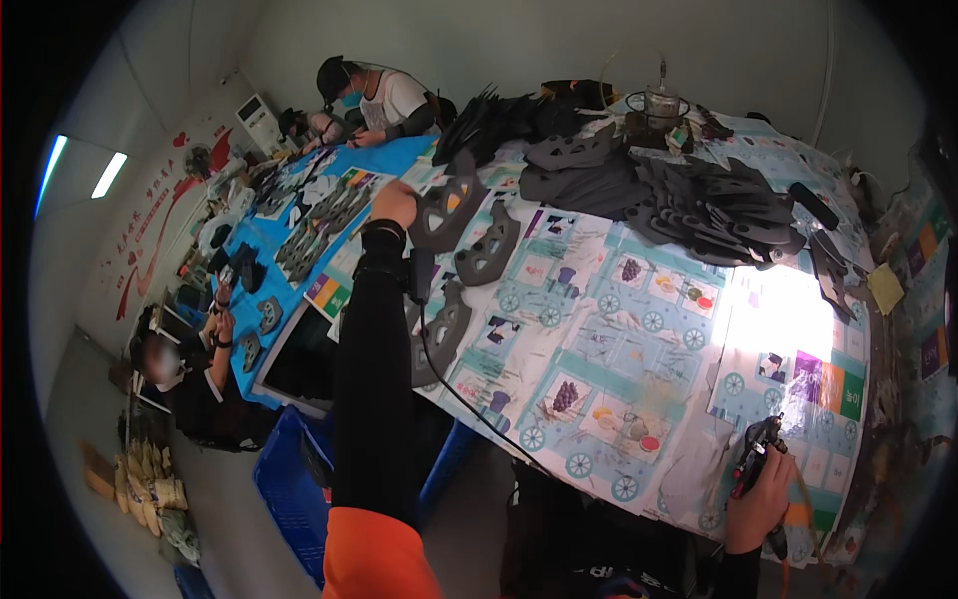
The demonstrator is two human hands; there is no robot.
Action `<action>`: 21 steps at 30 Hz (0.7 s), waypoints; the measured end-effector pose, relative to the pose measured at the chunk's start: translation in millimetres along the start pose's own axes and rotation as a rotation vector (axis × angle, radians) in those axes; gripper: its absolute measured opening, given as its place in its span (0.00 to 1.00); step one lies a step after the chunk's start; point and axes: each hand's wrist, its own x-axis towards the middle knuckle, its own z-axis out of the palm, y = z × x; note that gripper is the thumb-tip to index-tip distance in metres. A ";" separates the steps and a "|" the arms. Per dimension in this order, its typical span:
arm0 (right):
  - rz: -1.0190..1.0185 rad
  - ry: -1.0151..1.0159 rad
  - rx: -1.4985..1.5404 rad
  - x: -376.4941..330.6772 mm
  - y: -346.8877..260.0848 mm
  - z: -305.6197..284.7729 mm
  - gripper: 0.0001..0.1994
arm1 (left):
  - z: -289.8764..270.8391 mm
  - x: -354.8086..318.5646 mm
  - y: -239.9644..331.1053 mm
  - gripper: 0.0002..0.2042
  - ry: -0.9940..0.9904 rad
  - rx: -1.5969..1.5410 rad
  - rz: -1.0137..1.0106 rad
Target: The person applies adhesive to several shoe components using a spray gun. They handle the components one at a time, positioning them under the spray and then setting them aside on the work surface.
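Observation:
My left hand reaches far across the table, its fingers closed at the edge of a dark grey curved piece with cut-out holes. Close by on the table lie a similar grey piece and another one, partly hidden by my sleeve. At the near right, my right hand is wrapped round a small black and metal spray gun, with a thin yellowish hose beside it. The gun's nozzle end points away from me, over the table covering.
Overlapping dark grey pieces fill the table's far side, near a glass jar. A black cable trails from my left wrist. Blue crates stand below the left edge. Co-workers sit along the blue table, including a masked person.

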 end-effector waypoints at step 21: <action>-0.057 0.025 -0.285 -3.8 -6.2 -17.3 0.21 | 16.0 -69.4 130.1 0.24 0.264 0.032 -0.026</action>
